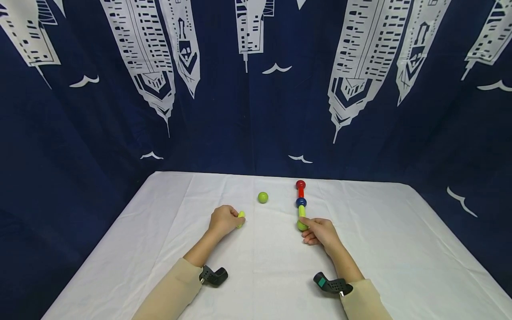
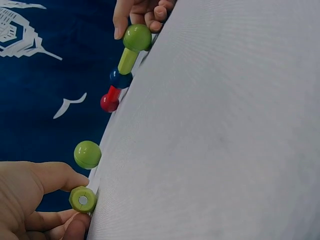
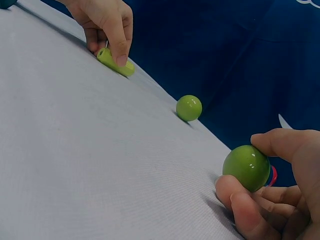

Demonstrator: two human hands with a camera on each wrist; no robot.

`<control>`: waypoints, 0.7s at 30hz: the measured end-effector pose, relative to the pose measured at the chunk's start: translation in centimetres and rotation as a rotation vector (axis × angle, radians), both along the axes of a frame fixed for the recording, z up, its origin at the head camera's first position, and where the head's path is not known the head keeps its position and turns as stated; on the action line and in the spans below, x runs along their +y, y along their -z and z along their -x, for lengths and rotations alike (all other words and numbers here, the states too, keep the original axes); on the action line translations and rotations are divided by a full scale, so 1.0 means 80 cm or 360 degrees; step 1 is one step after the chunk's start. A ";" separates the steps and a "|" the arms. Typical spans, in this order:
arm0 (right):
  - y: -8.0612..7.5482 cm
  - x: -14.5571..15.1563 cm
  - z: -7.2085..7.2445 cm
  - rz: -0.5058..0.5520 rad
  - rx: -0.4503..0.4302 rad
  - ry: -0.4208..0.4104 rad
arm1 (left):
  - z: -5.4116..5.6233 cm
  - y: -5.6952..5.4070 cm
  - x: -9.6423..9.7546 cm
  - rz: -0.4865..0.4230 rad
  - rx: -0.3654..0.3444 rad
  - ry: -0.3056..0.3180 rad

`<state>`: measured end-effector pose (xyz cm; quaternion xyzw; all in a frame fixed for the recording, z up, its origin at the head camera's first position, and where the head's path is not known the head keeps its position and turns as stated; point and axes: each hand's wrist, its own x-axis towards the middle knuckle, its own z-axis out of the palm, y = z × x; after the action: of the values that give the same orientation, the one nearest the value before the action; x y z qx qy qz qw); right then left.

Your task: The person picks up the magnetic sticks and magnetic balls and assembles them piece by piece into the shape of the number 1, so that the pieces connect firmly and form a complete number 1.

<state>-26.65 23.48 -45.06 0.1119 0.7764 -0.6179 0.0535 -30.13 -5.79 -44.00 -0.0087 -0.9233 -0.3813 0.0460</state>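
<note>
My left hand pinches a short yellow-green rod between thumb and finger, low over the cloth. Its faceted end shows a round silvery centre in the left wrist view. My right hand grips a green ball, the near end of a straight chain. From there the chain runs away through a yellow-green rod, a dark blue ball and a red rod to a red ball. A loose green ball lies between the two hands, farther back.
White cloth covers the table under both hands. Behind its far edge hangs a navy curtain printed with white buildings and birds. A black wrist camera is on the left wrist, another black camera on the right.
</note>
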 end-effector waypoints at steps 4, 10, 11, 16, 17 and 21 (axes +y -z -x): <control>0.000 0.000 0.001 0.0006 -0.0004 0.0000 | 0.000 0.000 -0.001 0.0006 0.0007 -0.0011; 0.000 -0.001 0.001 0.0011 0.0003 -0.0002 | 0.002 0.001 -0.003 -0.0014 -0.0020 -0.0020; 0.000 -0.001 0.001 0.0009 0.0002 -0.0002 | 0.002 0.001 -0.003 -0.0023 -0.0032 -0.0021; 0.000 -0.001 0.000 0.0008 0.0006 0.0000 | 0.002 0.001 -0.004 -0.0076 -0.0075 0.0005; 0.000 -0.001 0.000 0.0009 0.0007 0.0000 | 0.002 0.001 -0.005 -0.0096 -0.0085 0.0012; 0.001 0.000 -0.001 0.0009 0.0010 -0.0001 | 0.002 0.001 -0.006 -0.0175 -0.0119 0.0057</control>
<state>-26.60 23.47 -45.13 0.1095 0.7749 -0.6203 0.0517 -30.32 -6.30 -44.10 -0.0084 -0.9017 -0.4322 0.0050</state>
